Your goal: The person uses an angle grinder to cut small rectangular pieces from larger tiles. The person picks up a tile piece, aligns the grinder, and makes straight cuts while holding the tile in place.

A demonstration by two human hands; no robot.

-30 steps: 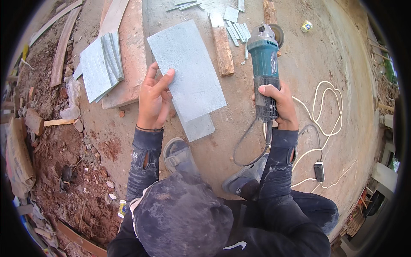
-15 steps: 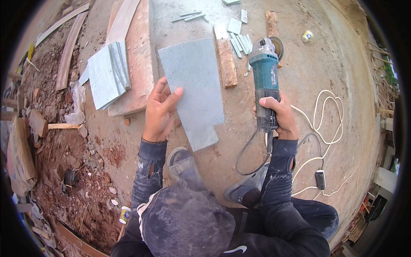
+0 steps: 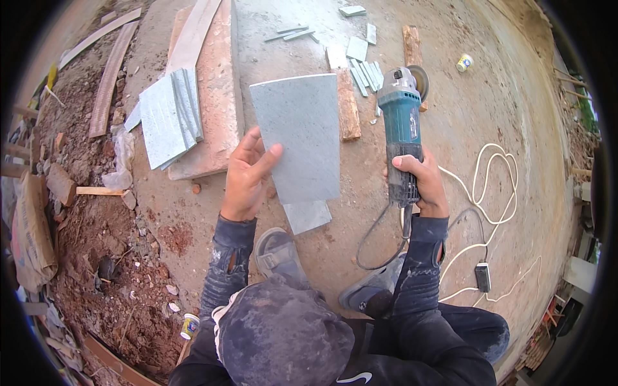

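My left hand grips a grey-green stone tile by its left edge, thumb on the face turned toward me. The tile is raised off the ground and hides part of another grey-green tile piece below it. In my right hand is a teal and black angle grinder, held around its black rear body. Its disc points away from me, at the far end. Whether the disc is spinning I cannot tell.
A stack of tiles leans over a reddish slab at the left. Cut strips and wooden blocks lie ahead. A white cable loops at the right, near a black socket box. Rubble soil lies left.
The held tile has turned more upright, and its lower edge now stands apart from the piece below. My right hand keeps the grinder almost in place. The whole view has shifted slightly.
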